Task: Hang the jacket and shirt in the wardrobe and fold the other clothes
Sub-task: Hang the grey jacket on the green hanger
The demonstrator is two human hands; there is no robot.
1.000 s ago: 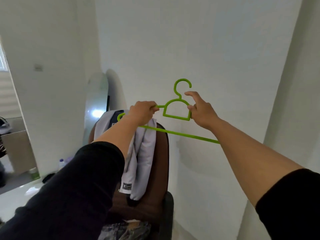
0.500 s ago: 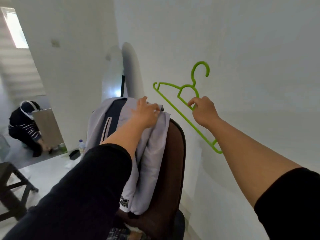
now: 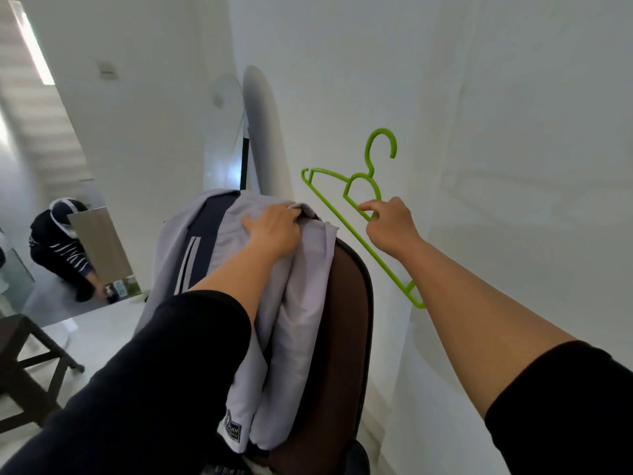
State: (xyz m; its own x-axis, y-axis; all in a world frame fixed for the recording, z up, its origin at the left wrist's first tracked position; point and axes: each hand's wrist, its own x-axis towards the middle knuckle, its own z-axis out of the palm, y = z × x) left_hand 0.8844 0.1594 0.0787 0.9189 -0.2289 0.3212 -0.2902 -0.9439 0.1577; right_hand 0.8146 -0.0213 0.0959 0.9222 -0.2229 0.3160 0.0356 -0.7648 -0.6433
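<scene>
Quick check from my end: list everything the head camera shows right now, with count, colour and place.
jacket: one, pale grey with navy panel and stripes, draped over the chair back
hanger: one, bright green, held tilted in front of the white wall
chair: one, brown, centre, under the jacket
mirror: one, arched, leaning at the wall behind the chair
dark table: one, lower left
other person: one, in dark clothes, crouching at far left
left hand: grips the jacket's top edge
right hand: holds the hanger at its centre loop
</scene>
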